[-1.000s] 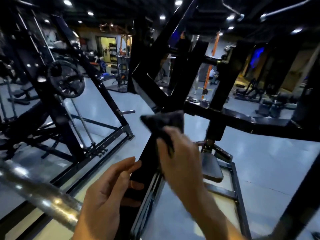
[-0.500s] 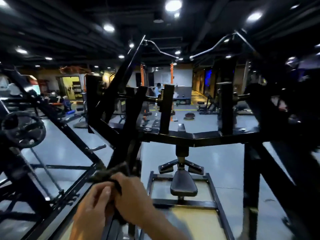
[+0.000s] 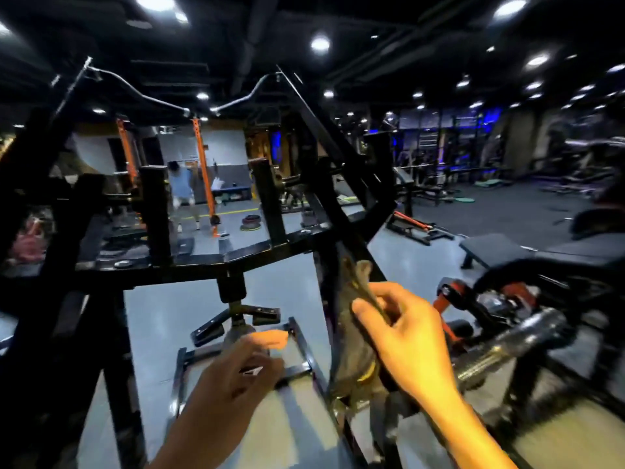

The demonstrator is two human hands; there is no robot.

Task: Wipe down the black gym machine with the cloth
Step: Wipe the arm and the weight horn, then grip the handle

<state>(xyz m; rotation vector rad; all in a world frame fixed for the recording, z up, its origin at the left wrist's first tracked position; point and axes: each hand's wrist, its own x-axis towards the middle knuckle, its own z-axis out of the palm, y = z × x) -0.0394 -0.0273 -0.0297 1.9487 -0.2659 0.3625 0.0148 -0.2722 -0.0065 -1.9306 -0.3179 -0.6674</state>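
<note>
Right hand [image 3: 409, 336] pinches cloth [image 3: 355, 336] against machine upright [image 3: 333, 228], frame's 3 o'clock; left hand [image 3: 236, 384] loose, empty. Thin pinch: cloth may slip.

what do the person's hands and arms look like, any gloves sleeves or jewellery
Both hands are bare: no gloves on the left hand or the right hand. Both forearms are uncovered as far as the frame's bottom edge, so no sleeve or cuff shows. No watch, band or ring is visible, though motion blur, strongest on the left fingers, could hide something small.
</note>
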